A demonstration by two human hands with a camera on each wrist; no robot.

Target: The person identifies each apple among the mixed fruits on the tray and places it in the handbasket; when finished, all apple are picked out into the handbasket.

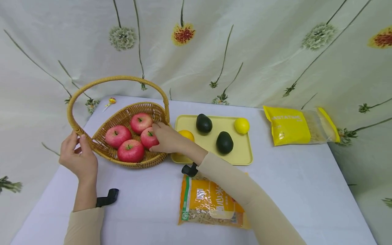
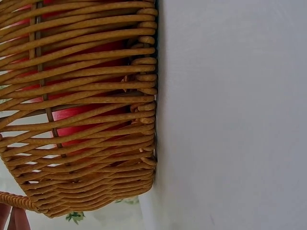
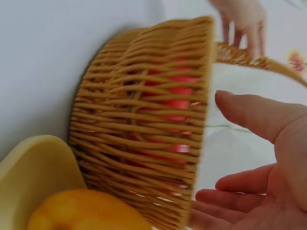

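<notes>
A wicker basket (image 1: 147, 164) with a tall arched handle holds several red apples (image 1: 131, 150). At the handle's left base, my left hand (image 1: 80, 158) pinches the wicker between thumb and fingers; its fingertips (image 2: 19, 219) show at the corner of the left wrist view. My right hand (image 1: 168, 139) hovers over the basket's right side, partly covering one apple (image 1: 148, 137) in the head view. From the right wrist, the thumb and fingers of that hand (image 3: 283, 163) look spread apart with nothing between them. The basket's woven wall (image 3: 139, 105) hides most of the apples there.
Right of the basket lies a yellow tray (image 1: 211, 160) with two avocados (image 1: 225, 143), a lemon (image 1: 242, 126) and an orange (image 1: 186, 135). Pasta bags lie in front (image 1: 211, 204) and at far right (image 1: 301, 126). A lollipop (image 1: 112, 100) sits behind the basket.
</notes>
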